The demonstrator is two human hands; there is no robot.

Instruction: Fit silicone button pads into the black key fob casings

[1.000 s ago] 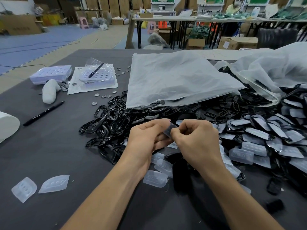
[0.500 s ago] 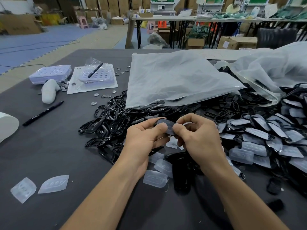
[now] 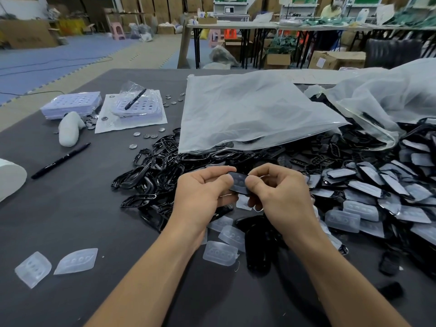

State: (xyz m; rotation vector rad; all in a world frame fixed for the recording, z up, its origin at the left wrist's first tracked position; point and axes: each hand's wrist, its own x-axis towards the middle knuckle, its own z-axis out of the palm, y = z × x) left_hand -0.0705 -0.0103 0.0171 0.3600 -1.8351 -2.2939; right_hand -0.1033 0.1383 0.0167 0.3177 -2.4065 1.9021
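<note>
Both hands meet at mid-table over a black key fob casing [image 3: 238, 182] with a translucent silicone pad seated in it. My left hand [image 3: 203, 192] pinches its left end between thumb and fingers. My right hand [image 3: 280, 192] grips the right end, thumb pressing on the pad. Loose silicone button pads [image 3: 220, 253] lie on the dark table just below the hands. A heap of black casing frames [image 3: 153, 166] lies to the left, and a pile of casings with pads fitted [image 3: 387, 185] spreads to the right.
Two stray pads [image 3: 75, 260] lie near the front left. A black marker [image 3: 60, 160], a white lump [image 3: 69, 129], trays of coin cells [image 3: 70, 107] and scattered cells sit at the left. Large clear plastic bags [image 3: 247, 112] cover the back of the table.
The hands lifted slightly and turned the casing, so its padded face now shows between the thumbs. The right thumb has moved onto the pad.
</note>
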